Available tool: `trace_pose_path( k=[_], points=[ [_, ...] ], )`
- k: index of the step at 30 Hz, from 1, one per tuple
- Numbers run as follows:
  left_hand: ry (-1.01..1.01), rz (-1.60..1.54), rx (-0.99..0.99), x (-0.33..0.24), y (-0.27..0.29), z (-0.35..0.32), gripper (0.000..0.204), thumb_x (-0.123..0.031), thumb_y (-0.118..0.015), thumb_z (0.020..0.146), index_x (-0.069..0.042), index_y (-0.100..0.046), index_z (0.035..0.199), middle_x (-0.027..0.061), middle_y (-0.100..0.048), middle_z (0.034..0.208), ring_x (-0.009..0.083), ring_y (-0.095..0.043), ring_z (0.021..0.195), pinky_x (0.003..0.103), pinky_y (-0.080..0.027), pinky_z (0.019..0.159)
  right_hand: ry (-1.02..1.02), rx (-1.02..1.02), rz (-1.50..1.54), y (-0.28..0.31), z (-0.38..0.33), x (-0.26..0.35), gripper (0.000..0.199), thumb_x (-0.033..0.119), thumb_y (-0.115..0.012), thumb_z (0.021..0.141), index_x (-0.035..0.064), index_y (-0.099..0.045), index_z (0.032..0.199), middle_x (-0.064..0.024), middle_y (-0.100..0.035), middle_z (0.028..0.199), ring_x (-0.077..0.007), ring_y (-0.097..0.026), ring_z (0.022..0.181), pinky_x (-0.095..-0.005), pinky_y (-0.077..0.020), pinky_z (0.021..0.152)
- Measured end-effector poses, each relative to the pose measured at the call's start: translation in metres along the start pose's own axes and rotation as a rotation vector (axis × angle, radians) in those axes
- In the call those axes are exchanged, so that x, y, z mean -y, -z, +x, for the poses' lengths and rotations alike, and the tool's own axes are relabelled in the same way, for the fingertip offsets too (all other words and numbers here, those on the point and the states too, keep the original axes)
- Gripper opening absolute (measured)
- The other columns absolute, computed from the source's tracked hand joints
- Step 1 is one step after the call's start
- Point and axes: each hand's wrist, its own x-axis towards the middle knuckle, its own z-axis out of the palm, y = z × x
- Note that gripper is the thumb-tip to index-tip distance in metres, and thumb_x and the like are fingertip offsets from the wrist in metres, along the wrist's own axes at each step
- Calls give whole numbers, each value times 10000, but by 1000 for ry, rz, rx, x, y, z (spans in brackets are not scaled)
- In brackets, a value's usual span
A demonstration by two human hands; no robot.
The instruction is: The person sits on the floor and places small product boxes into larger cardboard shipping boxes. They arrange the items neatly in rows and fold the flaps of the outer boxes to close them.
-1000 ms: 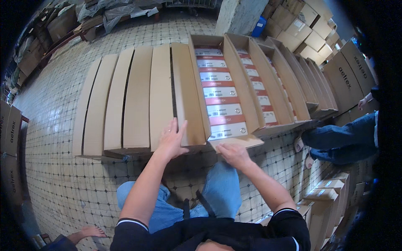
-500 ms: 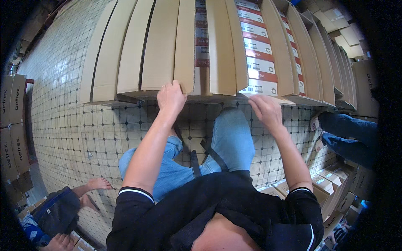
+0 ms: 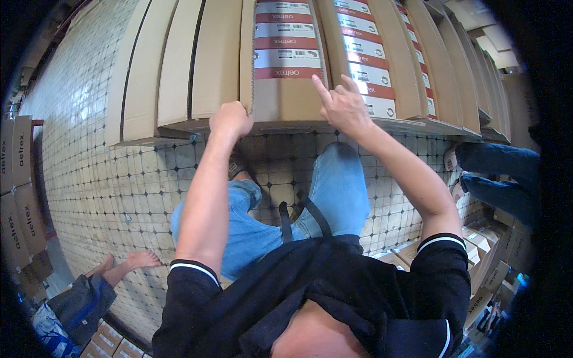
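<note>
A big open cardboard carton (image 3: pixel 280 98) lies on the tiled floor in front of me, its flaps spread wide. Inside it run rows of small red-and-white boxes (image 3: pixel 286 45). My left hand (image 3: pixel 230 119) grips the carton's near edge at the corner of a flap, fingers curled over it. My right hand (image 3: pixel 344 106) hovers over the near end of the right row of boxes (image 3: pixel 373 89), fingers apart and forefinger raised, holding nothing. My knees in blue jeans sit just below the carton.
More open cartons (image 3: pixel 453 65) line up to the right. Stacked brown boxes (image 3: pixel 21 191) stand at the left edge. Another person's jeans-clad legs (image 3: pixel 495 173) are at the right, a bare foot (image 3: pixel 137 261) at lower left. Small boxes (image 3: pixel 483 250) pile by my right side.
My view has dropped closer to the carton. My left hand went from lying flat on a flap to gripping the near edge. My right hand left the front edge and opened over the boxes.
</note>
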Motion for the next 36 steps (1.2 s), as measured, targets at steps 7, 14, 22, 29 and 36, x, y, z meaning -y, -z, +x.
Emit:
trace_pose_path(
  k=[7,14,22,29,36],
  points=[
    [-37,-386,-363,1,62,0,455,-414,-573,928,9,-722,847,251,-699,803,409,-694,831,475,-534,791,-235,-357,326,49,41,-65,172,172,-579,902,90,-671,1020,-138,-668,744,-316,-647,726,-486,-483,726],
    [-182,-570,-854,-27,104,12,504,-438,-541,971,-1,-688,766,226,-662,738,420,-659,736,501,-499,699,-390,-467,143,77,102,-115,223,268,-537,956,167,-662,1111,-138,-669,819,-324,-659,864,-464,-504,753],
    [-203,-577,-809,-26,107,19,565,-474,-531,986,0,-645,700,203,-630,658,383,-634,635,477,-479,627,-444,-436,170,83,102,-115,255,310,-523,958,191,-671,1128,-132,-682,845,-316,-662,900,-447,-497,814],
    [-238,-548,-801,-23,107,15,567,-463,-546,972,6,-637,666,205,-626,632,384,-644,633,479,-488,621,-448,-427,212,81,102,-109,224,275,-545,953,163,-692,1079,-118,-725,853,-291,-699,864,-460,-503,799],
    [-249,-253,-501,-18,79,15,391,-352,-663,891,-38,-634,1123,219,-703,934,400,-679,928,480,-539,805,-460,-67,273,46,60,-60,340,225,-523,979,184,-598,1308,-110,-690,782,-292,-696,866,-523,-476,898]
  ],
)
